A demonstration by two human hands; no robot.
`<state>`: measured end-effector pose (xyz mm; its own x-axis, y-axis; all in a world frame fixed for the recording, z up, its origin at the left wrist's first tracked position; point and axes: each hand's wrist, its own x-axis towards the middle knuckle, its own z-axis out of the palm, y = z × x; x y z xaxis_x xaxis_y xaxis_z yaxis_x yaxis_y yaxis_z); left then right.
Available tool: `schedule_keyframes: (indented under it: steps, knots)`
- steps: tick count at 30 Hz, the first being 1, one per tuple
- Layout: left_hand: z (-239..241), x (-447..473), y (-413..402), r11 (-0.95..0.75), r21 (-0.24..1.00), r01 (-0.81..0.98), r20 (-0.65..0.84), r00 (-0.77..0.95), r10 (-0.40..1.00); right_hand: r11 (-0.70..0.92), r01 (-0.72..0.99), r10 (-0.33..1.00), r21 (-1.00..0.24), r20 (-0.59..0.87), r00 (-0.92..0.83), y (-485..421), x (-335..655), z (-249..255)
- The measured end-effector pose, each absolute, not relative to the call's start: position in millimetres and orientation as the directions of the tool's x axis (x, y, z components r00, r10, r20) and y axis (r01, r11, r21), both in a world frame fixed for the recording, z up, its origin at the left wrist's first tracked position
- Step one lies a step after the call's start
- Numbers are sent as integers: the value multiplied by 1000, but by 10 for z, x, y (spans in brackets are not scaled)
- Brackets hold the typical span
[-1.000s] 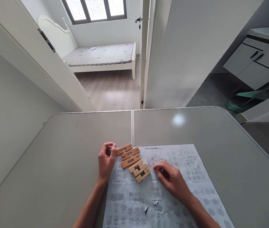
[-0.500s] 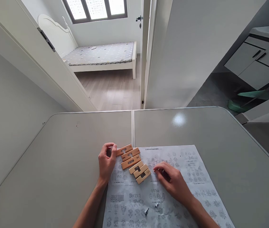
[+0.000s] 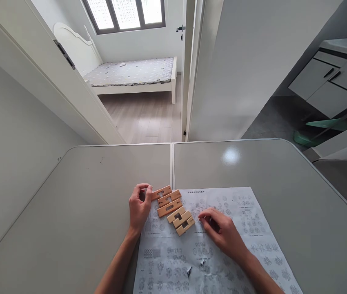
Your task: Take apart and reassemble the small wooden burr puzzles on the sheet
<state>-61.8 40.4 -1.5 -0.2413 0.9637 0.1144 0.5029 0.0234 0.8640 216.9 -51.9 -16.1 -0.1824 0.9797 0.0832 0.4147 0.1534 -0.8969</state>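
Several notched wooden puzzle bars lie side by side in a slanting row, some marked with numbers. Three are reddish brown, among them the lowest brown bar (image 3: pixel 170 208); the paler bars, such as the middle pale bar (image 3: pixel 182 219), sit lower right. My left hand (image 3: pixel 139 206) rests at the left end of the top brown bar (image 3: pixel 161 192), its thumb beside that end and the fingers curled in; whether they touch cannot be told. To the right of the pale bars, my right hand (image 3: pixel 219 228) lies with fingers curled loosely together and nothing visible in them.
Beneath the bars is a large printed sheet (image 3: pixel 222 265) with rows of small drawings and two torn spots. It lies on a grey table (image 3: pixel 100 196) with a seam down the middle. Beyond the far edge are a doorway, a bed (image 3: pixel 133 71) and cabinets (image 3: pixel 329 81).
The view has shifted very slightly. Both hands and the wooden bars keep the same arrangement.
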Motion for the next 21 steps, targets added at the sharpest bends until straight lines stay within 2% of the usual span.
schedule_keyframes:
  steps: [21]
  knots:
    - [-13,-612,394,6,850,526,133,-225,965,175,447,980,-877,112,-165,-518,2165,-135]
